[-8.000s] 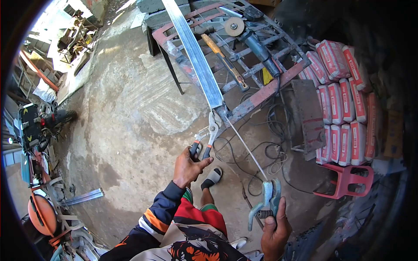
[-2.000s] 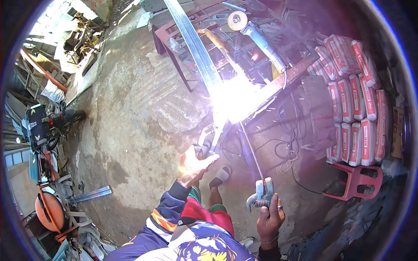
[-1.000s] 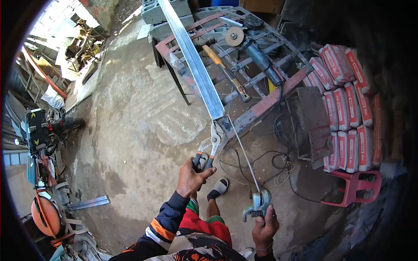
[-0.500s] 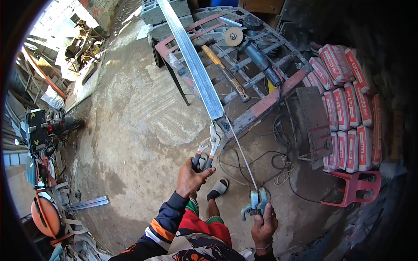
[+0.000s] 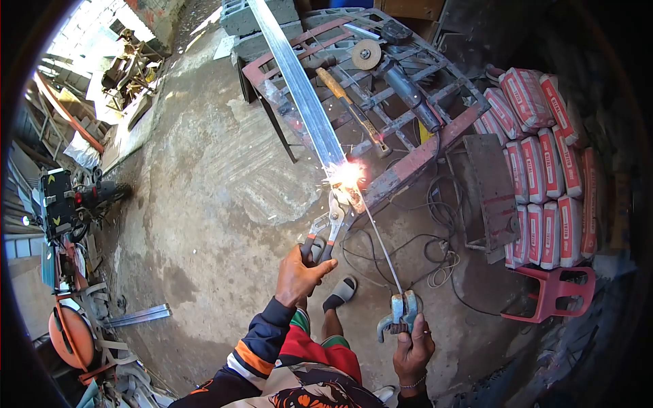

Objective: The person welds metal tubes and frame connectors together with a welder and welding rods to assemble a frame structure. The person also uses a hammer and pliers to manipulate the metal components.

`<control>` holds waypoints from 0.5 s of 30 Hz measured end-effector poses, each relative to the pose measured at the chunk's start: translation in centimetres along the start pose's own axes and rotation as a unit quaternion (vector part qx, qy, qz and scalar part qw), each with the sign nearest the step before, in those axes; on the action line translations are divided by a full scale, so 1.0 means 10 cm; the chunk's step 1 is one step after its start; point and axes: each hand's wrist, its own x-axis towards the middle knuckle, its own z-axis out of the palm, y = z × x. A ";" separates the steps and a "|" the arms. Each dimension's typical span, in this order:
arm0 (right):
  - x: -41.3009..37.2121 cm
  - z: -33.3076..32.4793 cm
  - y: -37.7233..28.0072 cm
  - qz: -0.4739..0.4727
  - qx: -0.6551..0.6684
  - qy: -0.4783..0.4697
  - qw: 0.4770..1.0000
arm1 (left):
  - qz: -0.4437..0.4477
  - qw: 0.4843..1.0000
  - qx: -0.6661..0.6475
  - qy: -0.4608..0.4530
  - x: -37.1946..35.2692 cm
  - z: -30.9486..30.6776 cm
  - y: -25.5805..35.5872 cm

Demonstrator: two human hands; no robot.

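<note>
My left hand (image 5: 299, 275) is closed around the handles of locking pliers (image 5: 333, 219), whose jaws reach up to the near end of a long flat metal bar (image 5: 299, 85). My right hand (image 5: 412, 347) grips a worn blue-green electrode holder (image 5: 401, 311). A thin welding rod (image 5: 382, 246) slants up from the holder to the bar's end. Bright welding sparks (image 5: 349, 174) glow there and hide the exact contact point. The bar lies across a rusty metal frame table (image 5: 408, 166).
On the frame table are an angle grinder (image 5: 411, 95) and a yellow-handled hammer (image 5: 350, 109). Cables (image 5: 435, 211) coil on the floor beneath. To the right are stacked cement bags (image 5: 530, 163) and a pink plastic stool (image 5: 554, 296); a motorcycle (image 5: 85, 200) stands left.
A bright arc with flying sparks has appeared where the rod's tip meets the bar's end. Both hands hold nearly the same places.
</note>
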 end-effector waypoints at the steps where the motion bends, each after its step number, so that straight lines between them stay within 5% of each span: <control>1: -0.01 0.01 0.02 -0.002 0.006 0.001 1.000 | 0.020 1.000 -0.009 0.006 0.00 0.00 -0.01; 5: -0.11 -0.03 0.04 0.034 0.009 -0.026 0.999 | 0.018 1.000 -0.014 0.001 0.02 0.01 -0.05; 6: -0.09 -0.01 0.07 -0.030 -0.021 0.018 0.999 | 0.019 1.000 -0.003 0.001 0.03 0.02 -0.08; 15: -0.16 0.03 0.12 0.186 0.154 0.123 0.963 | 0.020 1.000 -0.001 -0.002 0.02 0.00 -0.05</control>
